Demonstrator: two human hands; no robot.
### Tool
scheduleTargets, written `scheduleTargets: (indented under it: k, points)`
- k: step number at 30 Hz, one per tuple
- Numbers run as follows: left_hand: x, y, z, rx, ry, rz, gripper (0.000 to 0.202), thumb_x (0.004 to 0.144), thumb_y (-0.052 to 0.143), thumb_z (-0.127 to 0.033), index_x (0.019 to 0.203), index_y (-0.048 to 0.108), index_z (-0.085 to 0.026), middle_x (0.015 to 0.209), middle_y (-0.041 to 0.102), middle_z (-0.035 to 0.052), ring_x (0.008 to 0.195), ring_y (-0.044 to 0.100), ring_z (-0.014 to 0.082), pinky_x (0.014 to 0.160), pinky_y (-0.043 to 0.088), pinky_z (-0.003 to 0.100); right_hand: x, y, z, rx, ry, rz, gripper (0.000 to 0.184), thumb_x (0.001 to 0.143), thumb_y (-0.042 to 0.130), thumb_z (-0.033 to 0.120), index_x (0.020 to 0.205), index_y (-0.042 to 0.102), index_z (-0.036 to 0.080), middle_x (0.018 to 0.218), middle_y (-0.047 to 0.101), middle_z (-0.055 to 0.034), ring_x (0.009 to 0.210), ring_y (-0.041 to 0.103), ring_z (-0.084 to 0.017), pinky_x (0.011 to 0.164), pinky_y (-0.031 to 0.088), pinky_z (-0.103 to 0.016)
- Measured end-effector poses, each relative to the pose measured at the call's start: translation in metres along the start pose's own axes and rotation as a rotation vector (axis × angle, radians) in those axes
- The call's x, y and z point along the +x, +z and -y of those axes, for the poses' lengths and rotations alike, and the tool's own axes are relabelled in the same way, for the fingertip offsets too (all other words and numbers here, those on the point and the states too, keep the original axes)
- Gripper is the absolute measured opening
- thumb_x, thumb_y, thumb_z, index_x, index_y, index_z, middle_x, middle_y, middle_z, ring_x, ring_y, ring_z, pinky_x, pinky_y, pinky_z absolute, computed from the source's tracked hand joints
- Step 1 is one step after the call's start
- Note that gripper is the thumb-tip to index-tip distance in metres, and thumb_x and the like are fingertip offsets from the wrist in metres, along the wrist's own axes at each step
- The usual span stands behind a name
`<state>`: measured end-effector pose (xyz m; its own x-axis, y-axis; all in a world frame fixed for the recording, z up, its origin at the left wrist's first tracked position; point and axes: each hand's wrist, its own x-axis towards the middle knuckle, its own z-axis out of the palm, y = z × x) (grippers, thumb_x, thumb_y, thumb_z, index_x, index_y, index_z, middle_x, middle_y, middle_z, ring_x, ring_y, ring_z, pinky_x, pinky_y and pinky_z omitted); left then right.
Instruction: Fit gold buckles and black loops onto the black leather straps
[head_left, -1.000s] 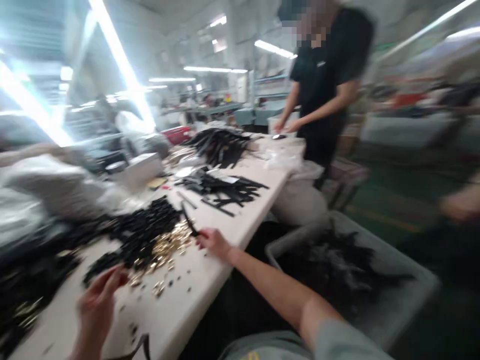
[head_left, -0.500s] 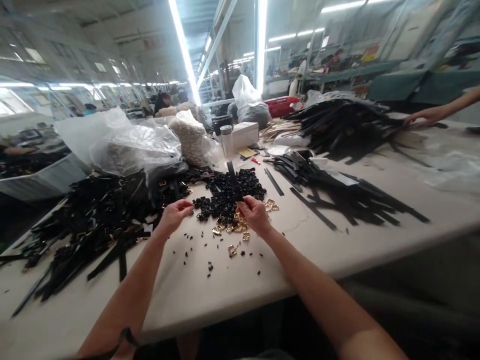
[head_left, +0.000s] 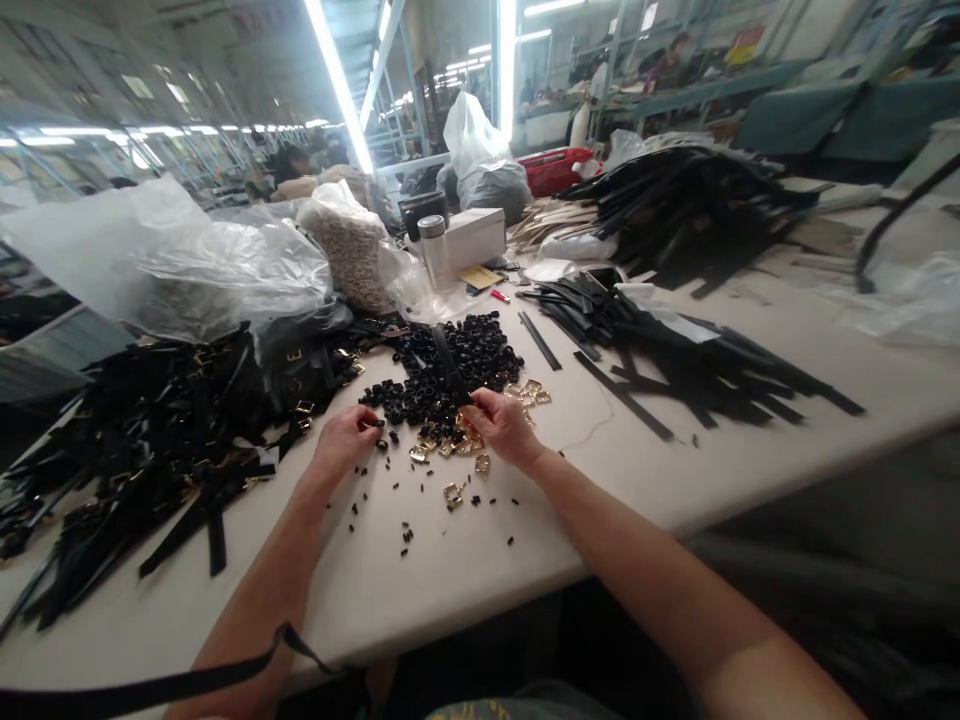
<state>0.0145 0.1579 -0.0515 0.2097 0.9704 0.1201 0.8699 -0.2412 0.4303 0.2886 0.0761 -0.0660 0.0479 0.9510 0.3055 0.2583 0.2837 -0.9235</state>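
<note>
My right hand (head_left: 504, 425) is closed on the lower end of a black strap (head_left: 448, 362), which points up and away over a pile of small black loops (head_left: 476, 345). To the left, my left hand (head_left: 345, 440) is pinched at the near left edge of that pile. A small black loop (head_left: 378, 424) shows at its fingertips, partly hidden by them. Gold buckles (head_left: 427, 447) lie below and beside my right hand. Tiny black bits (head_left: 406, 537) are scattered on the table nearer to me.
Finished-looking black straps with buckles (head_left: 172, 430) heap up on the left, below clear plastic bags (head_left: 225, 250). Loose black straps (head_left: 675, 370) lie to the right. A lidded bottle (head_left: 433, 250) and a white box (head_left: 480, 235) stand behind the loops. The table's front edge (head_left: 465, 625) is close.
The view has shifted, and my left fingers are now at a small black loop. My right hand keeps hold of the strap. Another person's hand at the far right has left the view.
</note>
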Motion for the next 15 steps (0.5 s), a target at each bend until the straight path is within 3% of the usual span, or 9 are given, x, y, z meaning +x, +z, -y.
scheduleTargets:
  k: [4, 9, 12, 15]
  points:
    - [-0.009, -0.001, -0.016, -0.326, -0.096, -0.039, 0.027, 0.061, 0.075, -0.038, 0.064, 0.054, -0.021, 0.057, 0.06, -0.0019, 0.06, 0.06, 0.0187, 0.061, 0.044, 0.029, -0.006, 0.012, -0.003, 0.003, 0.014, 0.108, 0.021, 0.088, 0.057, 0.034, 0.073, 0.055, 0.019, 0.067, 0.067, -0.0011, 0.053, 0.06, -0.011, 0.05, 0.044, -0.021]
    - [-0.029, 0.011, -0.063, -0.974, -0.182, 0.118, 0.04, 0.056, 0.083, -0.042, 0.068, 0.053, -0.019, 0.059, 0.064, -0.0012, 0.056, 0.064, 0.0169, 0.056, 0.048, 0.027, -0.009, 0.019, -0.009, 0.056, 0.07, 0.138, 0.023, 0.088, 0.058, 0.036, 0.073, 0.055, 0.018, 0.065, 0.066, -0.0001, 0.051, 0.06, -0.011, 0.048, 0.044, -0.021]
    - [-0.038, 0.024, -0.082, -1.124, -0.199, 0.165, 0.039, 0.057, 0.085, -0.04, 0.069, 0.056, -0.017, 0.06, 0.065, -0.0004, 0.054, 0.063, 0.0139, 0.056, 0.049, 0.025, -0.009, 0.02, -0.009, 0.079, 0.081, 0.149, 0.022, 0.088, 0.057, 0.036, 0.075, 0.057, 0.018, 0.066, 0.066, 0.0002, 0.051, 0.061, -0.011, 0.048, 0.045, -0.021]
    - [-0.041, 0.038, -0.086, -1.173, -0.206, 0.19, 0.037, 0.059, 0.085, -0.038, 0.071, 0.058, -0.016, 0.061, 0.066, -0.0008, 0.056, 0.063, 0.0118, 0.057, 0.049, 0.022, -0.009, 0.019, -0.007, 0.073, 0.073, 0.157, 0.021, 0.088, 0.057, 0.034, 0.075, 0.057, 0.018, 0.064, 0.065, 0.0011, 0.051, 0.061, -0.011, 0.048, 0.046, -0.02]
